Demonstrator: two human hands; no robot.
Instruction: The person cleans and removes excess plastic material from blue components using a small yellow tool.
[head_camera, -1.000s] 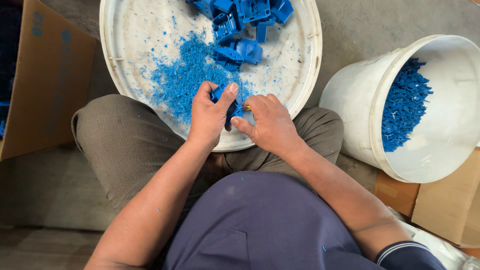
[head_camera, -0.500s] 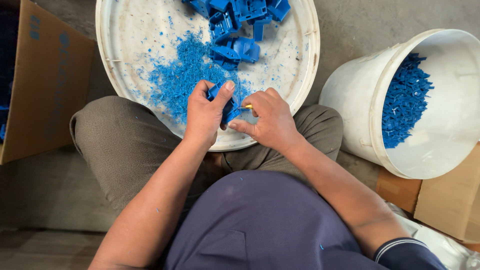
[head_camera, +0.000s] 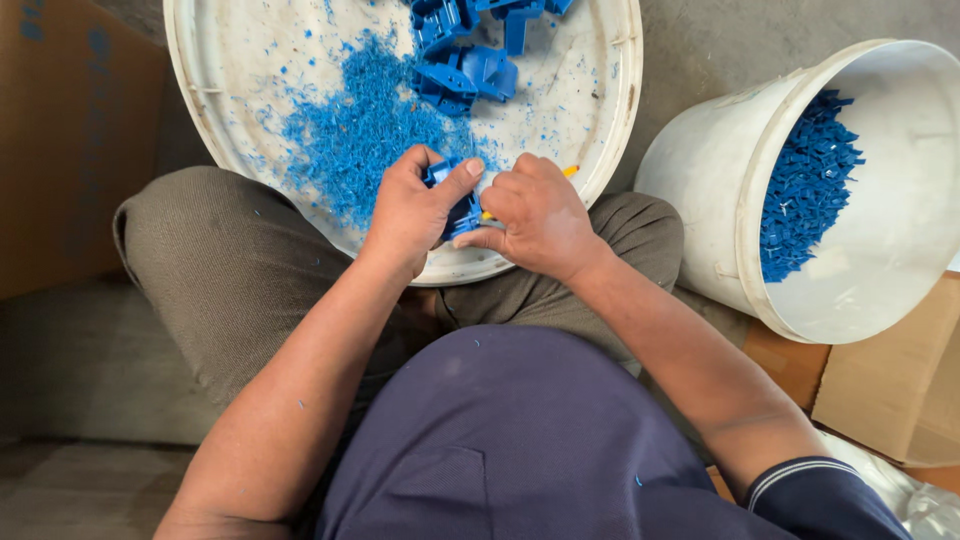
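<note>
White basin (head_camera: 610, 120) on lap. Left hand (head_camera: 415, 210) pinches blue plastic part (head_camera: 455, 200), thumb on top; right hand (head_camera: 535, 215) at its 3 o'clock, fingers curled, probably around small yellow tool (head_camera: 568, 171).

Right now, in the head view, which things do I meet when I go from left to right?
Cardboard box → white round tray → left hand holding a blue plastic part → right hand → white bucket of blue pieces.

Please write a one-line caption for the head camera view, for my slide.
Left hand holds a blue plastic part against the right hand over a white tray of blue shavings.
</note>
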